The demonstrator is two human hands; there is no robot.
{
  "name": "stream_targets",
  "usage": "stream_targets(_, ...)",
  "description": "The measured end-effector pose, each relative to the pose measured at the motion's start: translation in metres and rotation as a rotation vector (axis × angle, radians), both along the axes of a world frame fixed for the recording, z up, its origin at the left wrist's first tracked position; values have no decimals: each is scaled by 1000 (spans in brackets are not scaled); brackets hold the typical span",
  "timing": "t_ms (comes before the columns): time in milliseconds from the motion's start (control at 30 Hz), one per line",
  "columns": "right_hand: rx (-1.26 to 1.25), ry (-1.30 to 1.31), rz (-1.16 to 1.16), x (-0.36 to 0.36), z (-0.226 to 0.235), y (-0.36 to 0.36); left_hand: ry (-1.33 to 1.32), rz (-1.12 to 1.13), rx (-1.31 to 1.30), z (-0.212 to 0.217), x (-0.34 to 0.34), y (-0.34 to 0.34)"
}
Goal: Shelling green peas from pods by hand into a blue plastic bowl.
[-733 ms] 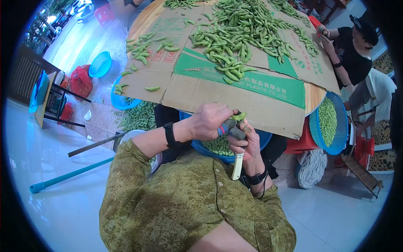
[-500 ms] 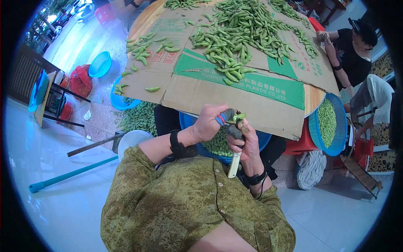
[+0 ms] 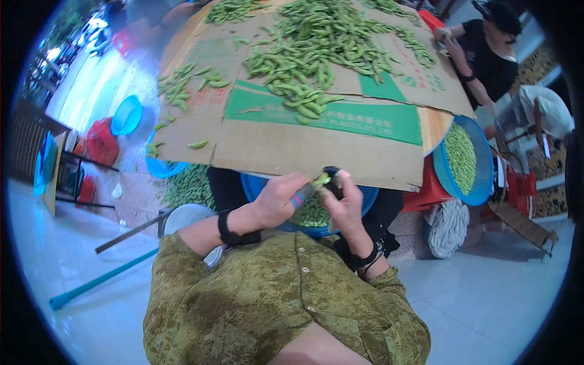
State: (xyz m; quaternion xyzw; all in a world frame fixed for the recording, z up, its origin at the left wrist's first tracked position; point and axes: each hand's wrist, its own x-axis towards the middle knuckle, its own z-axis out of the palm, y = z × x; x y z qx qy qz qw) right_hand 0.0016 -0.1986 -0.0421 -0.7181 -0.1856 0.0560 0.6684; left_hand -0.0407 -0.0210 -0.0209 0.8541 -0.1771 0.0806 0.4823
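Cardboard (image 3: 304, 152) with white lettering (image 3: 359, 123) on a green band (image 3: 249, 100) covers a wooden table (image 3: 435, 125).
Head view: left hand (image 3: 277, 198) and right hand (image 3: 347, 204) pinch a green pod (image 3: 322, 179) between them (slightly blurred), above a blue basin (image 3: 369, 197) of beans (image 3: 312, 214).

The torso and upper arms are covered by an olive-green mottled shirt (image 3: 255, 292), with small pale buttons (image 3: 305, 269) fitted at the front. Black wrist straps (image 3: 226, 229) are worn on both sides. The left hand (image 3: 277, 199) is provided with a grey finger covering (image 3: 299, 199), banded blue and red.
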Motion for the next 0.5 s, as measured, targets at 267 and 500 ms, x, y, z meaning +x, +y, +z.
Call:
stream_targets(267,-168,-400,0,-3,-12,1,70,-34,28,12,-14,-1)
stream_targets(500,-69,-227,95,-2,-11,-6,299,-27,90,11,-13,0)
